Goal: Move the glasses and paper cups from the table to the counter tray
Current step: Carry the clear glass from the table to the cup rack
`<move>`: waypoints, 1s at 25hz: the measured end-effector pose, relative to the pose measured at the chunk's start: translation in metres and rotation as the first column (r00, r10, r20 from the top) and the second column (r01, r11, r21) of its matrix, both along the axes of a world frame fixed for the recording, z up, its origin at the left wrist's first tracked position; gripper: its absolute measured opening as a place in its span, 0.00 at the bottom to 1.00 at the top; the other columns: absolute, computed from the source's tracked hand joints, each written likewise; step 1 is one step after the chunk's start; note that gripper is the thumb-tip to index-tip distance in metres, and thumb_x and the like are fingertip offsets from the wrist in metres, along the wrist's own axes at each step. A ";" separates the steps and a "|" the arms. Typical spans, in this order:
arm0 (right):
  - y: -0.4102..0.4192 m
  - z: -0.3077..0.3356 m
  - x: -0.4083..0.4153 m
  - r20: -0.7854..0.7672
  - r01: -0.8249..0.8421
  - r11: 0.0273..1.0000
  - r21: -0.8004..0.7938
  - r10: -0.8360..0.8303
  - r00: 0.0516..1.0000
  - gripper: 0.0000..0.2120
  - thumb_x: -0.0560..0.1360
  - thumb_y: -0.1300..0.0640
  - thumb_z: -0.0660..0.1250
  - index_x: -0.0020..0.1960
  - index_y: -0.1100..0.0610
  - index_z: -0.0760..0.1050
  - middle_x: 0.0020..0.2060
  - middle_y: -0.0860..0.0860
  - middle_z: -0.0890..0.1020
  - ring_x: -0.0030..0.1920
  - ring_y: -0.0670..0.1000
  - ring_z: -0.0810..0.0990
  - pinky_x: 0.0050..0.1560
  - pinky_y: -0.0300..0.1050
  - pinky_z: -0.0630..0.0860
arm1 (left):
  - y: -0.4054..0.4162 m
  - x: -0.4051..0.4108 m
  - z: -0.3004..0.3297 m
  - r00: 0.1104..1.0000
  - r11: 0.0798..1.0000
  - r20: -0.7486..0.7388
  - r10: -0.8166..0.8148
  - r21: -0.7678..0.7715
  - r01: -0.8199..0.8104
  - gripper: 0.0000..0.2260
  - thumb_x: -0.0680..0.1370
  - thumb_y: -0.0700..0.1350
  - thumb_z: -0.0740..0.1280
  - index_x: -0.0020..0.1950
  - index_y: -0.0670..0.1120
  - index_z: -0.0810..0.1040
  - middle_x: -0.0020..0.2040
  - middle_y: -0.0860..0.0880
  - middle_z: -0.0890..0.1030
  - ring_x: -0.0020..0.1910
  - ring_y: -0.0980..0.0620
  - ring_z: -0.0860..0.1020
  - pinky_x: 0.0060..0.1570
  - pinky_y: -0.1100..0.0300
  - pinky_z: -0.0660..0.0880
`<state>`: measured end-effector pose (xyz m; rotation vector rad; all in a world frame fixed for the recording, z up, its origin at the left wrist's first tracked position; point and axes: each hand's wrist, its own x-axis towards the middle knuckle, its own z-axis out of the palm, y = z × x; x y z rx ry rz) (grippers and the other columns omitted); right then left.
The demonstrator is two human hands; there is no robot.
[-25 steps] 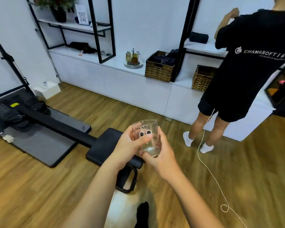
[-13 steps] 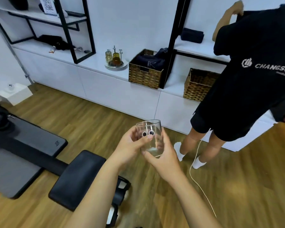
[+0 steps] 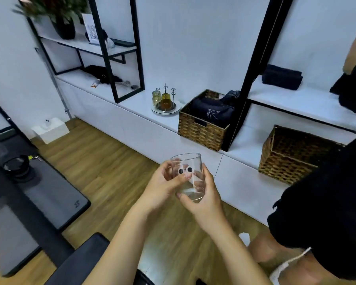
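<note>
Both hands hold one clear glass (image 3: pixel 188 175) upright above the floor, left grip (image 3: pixel 160 188) and right grip (image 3: pixel 201 199) curled round it.

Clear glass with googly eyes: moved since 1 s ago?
Yes. The clear glass with googly eyes, held in both hands, has come nearer the white counter and its wicker basket.

glass (image 3: pixel 188 177) – clear, glossy | baskets (image 3: pixel 201 131) – woven wicker | floor (image 3: pixel 103 161) – wood

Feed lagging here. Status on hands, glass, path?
Both hands, left and right, grip the glass, upright. Tray on counter ahead. Person in black close on the right.
</note>
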<state>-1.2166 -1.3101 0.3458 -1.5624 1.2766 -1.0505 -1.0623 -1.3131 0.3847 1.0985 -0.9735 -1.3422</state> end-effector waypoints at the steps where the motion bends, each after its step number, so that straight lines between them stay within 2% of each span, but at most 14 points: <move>1: -0.026 0.003 -0.002 -0.012 -0.015 1.000 -0.014 0.015 1.000 0.48 0.62 0.36 0.77 0.75 0.27 0.53 0.70 0.39 0.72 0.66 0.37 0.74 0.63 0.41 0.77 | -0.021 -0.002 0.005 1.000 1.000 0.009 0.018 -0.003 -0.018 0.26 0.71 0.42 0.79 0.65 0.42 0.76 0.53 0.46 0.86 0.48 0.53 0.85 0.45 0.63 0.80; 3: -0.076 0.014 -0.006 -0.032 -0.055 0.997 -0.061 0.053 0.998 0.48 0.62 0.35 0.76 0.75 0.30 0.53 0.70 0.40 0.72 0.65 0.35 0.72 0.59 0.31 0.75 | -0.063 -0.005 0.014 0.998 0.998 0.011 0.066 -0.016 -0.066 0.26 0.70 0.42 0.79 0.66 0.42 0.75 0.55 0.45 0.86 0.51 0.50 0.85 0.49 0.59 0.81; 4: -0.100 0.018 -0.005 -0.028 -0.082 0.994 -0.071 0.080 0.996 0.48 0.62 0.36 0.75 0.76 0.31 0.54 0.69 0.39 0.72 0.65 0.34 0.72 0.58 0.29 0.74 | -0.083 -0.005 0.018 0.995 0.995 0.001 0.097 -0.020 -0.097 0.26 0.70 0.42 0.77 0.66 0.42 0.75 0.56 0.44 0.86 0.53 0.49 0.85 0.50 0.58 0.81; 8: -0.160 0.022 0.015 0.021 -0.141 0.983 -0.113 0.145 0.989 0.47 0.64 0.38 0.73 0.78 0.40 0.57 0.72 0.43 0.72 0.66 0.38 0.73 0.59 0.28 0.72 | -0.135 0.008 0.026 0.973 0.973 0.002 0.229 -0.012 -0.229 0.27 0.71 0.44 0.80 0.67 0.41 0.76 0.60 0.42 0.84 0.55 0.50 0.83 0.49 0.62 0.80; 10: -0.190 0.018 0.034 0.034 -0.168 0.978 -0.120 0.173 0.984 0.47 0.65 0.39 0.73 0.79 0.42 0.56 0.73 0.43 0.71 0.66 0.39 0.73 0.59 0.26 0.71 | -0.163 0.023 0.022 0.963 0.963 0.021 0.270 -0.004 -0.269 0.26 0.71 0.45 0.80 0.66 0.41 0.77 0.61 0.42 0.84 0.55 0.52 0.83 0.49 0.62 0.79; 14: -0.261 0.007 0.075 0.044 -0.220 0.966 -0.137 0.228 0.973 0.45 0.66 0.38 0.73 0.78 0.38 0.55 0.73 0.42 0.70 0.68 0.39 0.71 0.61 0.27 0.69 | -0.229 0.064 0.011 0.950 0.950 0.025 0.312 -0.007 -0.312 0.28 0.70 0.46 0.80 0.67 0.41 0.77 0.62 0.46 0.83 0.54 0.54 0.81 0.49 0.62 0.78; 17: -0.327 0.000 0.110 0.031 -0.274 0.949 -0.156 0.282 0.959 0.45 0.66 0.36 0.75 0.77 0.34 0.55 0.73 0.40 0.67 0.71 0.38 0.67 0.64 0.27 0.66 | -0.285 0.105 0.005 0.945 0.945 0.007 0.327 -0.027 -0.326 0.28 0.69 0.48 0.76 0.68 0.41 0.76 0.63 0.46 0.83 0.58 0.50 0.81 0.56 0.55 0.78; 20: -0.396 0.001 0.166 0.057 -0.290 0.951 -0.108 0.297 0.953 0.42 0.66 0.36 0.76 0.71 0.24 0.54 0.67 0.25 0.67 0.68 0.34 0.69 0.61 0.25 0.67 | -0.351 0.162 0.005 0.947 0.947 -0.010 0.320 0.001 -0.320 0.26 0.70 0.48 0.75 0.67 0.42 0.77 0.60 0.47 0.84 0.59 0.47 0.81 0.53 0.55 0.80; 22: -0.433 0.006 0.207 0.098 -0.248 0.960 -0.130 0.261 0.960 0.41 0.66 0.39 0.76 0.70 0.25 0.57 0.64 0.24 0.69 0.66 0.35 0.72 0.60 0.28 0.71 | -0.390 0.201 0.012 0.952 0.952 -0.018 0.305 0.012 -0.305 0.26 0.70 0.48 0.75 0.67 0.44 0.76 0.61 0.47 0.83 0.60 0.47 0.82 0.53 0.55 0.81; 25: -0.477 0.011 0.255 0.204 -0.183 0.976 -0.114 0.203 0.958 0.41 0.65 0.42 0.78 0.73 0.37 0.63 0.67 0.36 0.74 0.68 0.41 0.74 0.66 0.39 0.73 | -0.440 0.245 0.020 0.968 0.968 -0.007 0.251 0.016 -0.251 0.29 0.71 0.52 0.74 0.70 0.47 0.73 0.62 0.50 0.84 0.58 0.49 0.84 0.55 0.54 0.82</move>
